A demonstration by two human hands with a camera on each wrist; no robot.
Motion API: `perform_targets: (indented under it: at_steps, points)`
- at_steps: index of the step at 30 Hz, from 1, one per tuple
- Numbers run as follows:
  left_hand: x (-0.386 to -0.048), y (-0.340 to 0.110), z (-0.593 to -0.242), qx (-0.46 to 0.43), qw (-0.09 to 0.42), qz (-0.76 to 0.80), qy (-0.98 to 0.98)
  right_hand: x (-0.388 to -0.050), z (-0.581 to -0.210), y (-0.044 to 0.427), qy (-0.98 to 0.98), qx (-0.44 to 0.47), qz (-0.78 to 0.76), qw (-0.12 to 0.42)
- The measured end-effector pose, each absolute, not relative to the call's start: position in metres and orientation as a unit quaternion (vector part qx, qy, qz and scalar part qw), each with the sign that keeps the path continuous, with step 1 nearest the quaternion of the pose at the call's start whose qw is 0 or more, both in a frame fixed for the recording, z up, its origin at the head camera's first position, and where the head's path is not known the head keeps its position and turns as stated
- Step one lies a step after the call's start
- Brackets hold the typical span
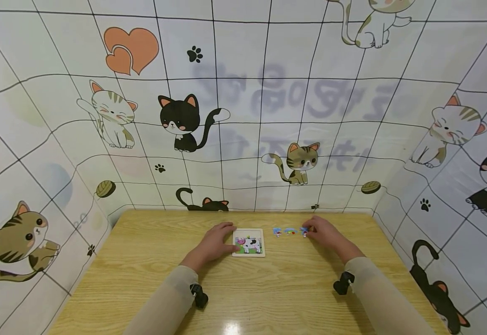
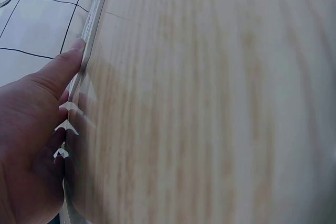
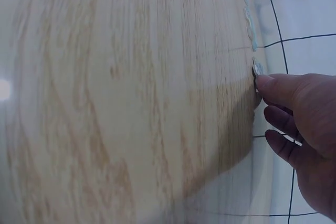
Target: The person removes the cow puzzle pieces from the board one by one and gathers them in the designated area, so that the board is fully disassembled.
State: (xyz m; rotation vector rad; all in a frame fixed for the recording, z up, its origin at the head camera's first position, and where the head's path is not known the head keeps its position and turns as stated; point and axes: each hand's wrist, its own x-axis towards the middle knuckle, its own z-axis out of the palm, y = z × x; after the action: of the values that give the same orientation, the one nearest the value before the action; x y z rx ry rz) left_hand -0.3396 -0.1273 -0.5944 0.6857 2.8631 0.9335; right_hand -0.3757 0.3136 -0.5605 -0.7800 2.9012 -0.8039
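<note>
Wooden table [image 1: 243,291] bore a cow puzzle [image 1: 249,245], touched at nine o'clock by the left hand [image 1: 216,243], fingers apart, while at its three o'clock the right hand [image 1: 326,233] clamped thumb and fingertip on the farthest small piece [image 1: 304,231] of three.

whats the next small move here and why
Probably lift the rightmost loose piece and carry it toward the puzzle tray. The right hand seems to pinch that piece, the left hand rests at the tray's left side, and the strip above the cow picture looks unfilled, so the piece may belong there.
</note>
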Motion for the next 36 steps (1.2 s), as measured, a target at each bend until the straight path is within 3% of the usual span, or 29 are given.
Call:
perform_targets:
  at_steps: [15, 22, 36]
  points:
    - [-0.337, -0.126, -0.590, 0.218, 0.032, 0.306, 0.926, -0.368, -0.554, 0.310, 0.941, -0.214, -0.258, 0.046]
    - [-0.342, -0.127, -0.601, 0.217, 0.029, 0.317, 0.923, -0.368, -0.554, 0.311, 0.940, -0.210, -0.263, 0.050]
    - [-0.337, -0.124, -0.587, 0.208, 0.040, 0.298, 0.931, -0.364, -0.547, 0.306, 0.934, -0.204, -0.290, 0.046]
